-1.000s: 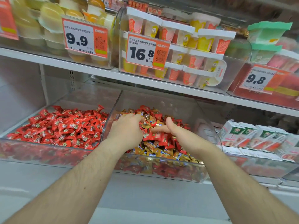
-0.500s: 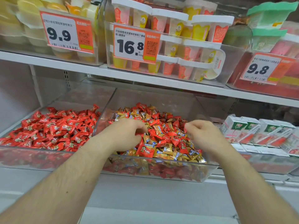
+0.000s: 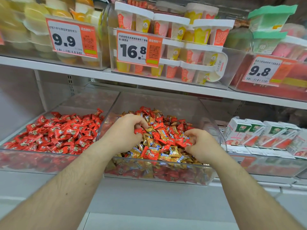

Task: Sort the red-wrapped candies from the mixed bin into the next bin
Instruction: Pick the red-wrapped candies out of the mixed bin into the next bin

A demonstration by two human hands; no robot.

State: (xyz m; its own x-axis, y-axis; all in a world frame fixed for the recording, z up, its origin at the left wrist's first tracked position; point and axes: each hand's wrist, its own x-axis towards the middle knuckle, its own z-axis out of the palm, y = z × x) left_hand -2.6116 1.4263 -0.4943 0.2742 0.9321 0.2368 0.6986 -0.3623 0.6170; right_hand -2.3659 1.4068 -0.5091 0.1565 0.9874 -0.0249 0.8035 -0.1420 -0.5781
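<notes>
A clear mixed bin point(image 3: 159, 177) in the middle of the lower shelf holds red-wrapped candies point(image 3: 157, 126) mingled with gold-wrapped candies point(image 3: 167, 155). To its left stands a clear bin point(image 3: 33, 161) filled only with red candies point(image 3: 63, 131). Both hands are inside the mixed bin. My left hand point(image 3: 126, 131) curls on the left of the pile, its fingertips pinching a red candy. On the right side my right hand point(image 3: 201, 145) has its fingers closed around red candies.
Right of the mixed bin lie small white cartons point(image 3: 265, 135) in another clear tray. The upper shelf point(image 3: 149, 83) carries tubs of jelly cups behind price tags reading 9.9 point(image 3: 71, 37), 16.8 point(image 3: 138, 47) and 9.8 point(image 3: 264, 70).
My right hand has moved from the pile's centre to its right side and closed on red candies. My left hand has stayed on the left, fingers working into the pile. The camera has shifted slightly.
</notes>
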